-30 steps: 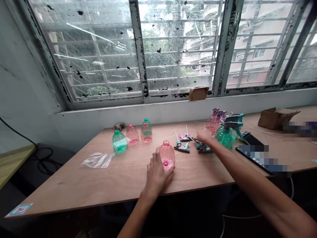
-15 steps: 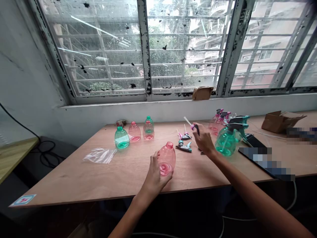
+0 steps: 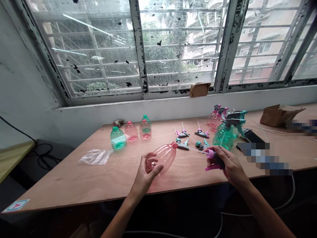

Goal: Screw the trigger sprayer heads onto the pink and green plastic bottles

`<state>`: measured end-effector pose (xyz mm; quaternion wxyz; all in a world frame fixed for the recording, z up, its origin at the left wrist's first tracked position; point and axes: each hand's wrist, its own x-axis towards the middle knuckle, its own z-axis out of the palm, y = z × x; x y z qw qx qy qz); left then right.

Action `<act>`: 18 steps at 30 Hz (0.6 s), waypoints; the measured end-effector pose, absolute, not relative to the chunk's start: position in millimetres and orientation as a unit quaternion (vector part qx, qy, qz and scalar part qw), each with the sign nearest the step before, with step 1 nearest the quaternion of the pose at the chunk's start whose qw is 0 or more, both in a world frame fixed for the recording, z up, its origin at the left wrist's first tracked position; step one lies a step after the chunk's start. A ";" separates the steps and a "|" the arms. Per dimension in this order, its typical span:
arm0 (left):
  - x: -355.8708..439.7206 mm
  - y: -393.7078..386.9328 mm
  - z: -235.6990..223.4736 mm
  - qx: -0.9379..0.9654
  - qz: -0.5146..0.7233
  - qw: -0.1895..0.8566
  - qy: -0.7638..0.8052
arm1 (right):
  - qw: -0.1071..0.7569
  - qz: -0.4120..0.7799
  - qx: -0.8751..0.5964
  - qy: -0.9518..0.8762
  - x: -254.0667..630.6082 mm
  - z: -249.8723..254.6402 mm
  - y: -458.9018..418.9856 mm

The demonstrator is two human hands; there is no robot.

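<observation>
My left hand [image 3: 146, 172] grips a pink transparent bottle [image 3: 163, 154] by its base, tilted so its open neck points right. My right hand [image 3: 226, 163] is closed on a pink spray trigger head [image 3: 211, 155], whose thin white dip tube [image 3: 194, 149] points left toward the bottle's neck. The tube tip is just beside the neck opening. Both are held a little above the wooden table [image 3: 119, 178].
Three empty bottles, one green [image 3: 117, 138] and two pink [image 3: 131, 131], stand at the back left. Loose trigger heads [image 3: 182, 142] lie mid-table. Assembled spray bottles [image 3: 225, 134] stand to the right. A plastic bag [image 3: 95, 156], a cardboard box [image 3: 278, 115] and a dark flat device [image 3: 250, 135] also sit on the table.
My left hand lifted the pink bottle off the table and tipped it sideways. My right hand picked up a trigger head and brought it down and nearer, its tube aimed at the neck.
</observation>
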<state>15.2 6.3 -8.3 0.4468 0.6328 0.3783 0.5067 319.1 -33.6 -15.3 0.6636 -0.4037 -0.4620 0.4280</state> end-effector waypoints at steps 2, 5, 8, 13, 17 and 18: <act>14.9 3.1 -4.0 0.642 0.496 0.447 0.376 | 0.656 0.429 -0.401 -0.474 320.3 -14.2 -36.2; 14.2 0.5 -2.9 0.649 0.496 0.455 0.354 | 0.625 0.466 -0.387 -0.492 325.7 -12.2 -39.4; 13.0 0.6 -6.2 0.644 0.504 0.464 0.340 | 0.580 0.501 -0.392 -0.508 333.7 -10.6 -40.9; 10.5 2.4 -9.6 0.661 0.504 0.445 0.333 | 0.592 0.513 -0.386 -0.488 334.6 -16.9 -37.4; 8.9 3.1 -9.4 0.680 0.490 0.438 0.326 | 0.619 0.502 -0.391 -0.461 331.8 -24.1 -31.1; 8.6 3.0 -9.9 0.684 0.486 0.434 0.327 | 0.619 0.501 -0.395 -0.459 332.7 -25.2 -30.0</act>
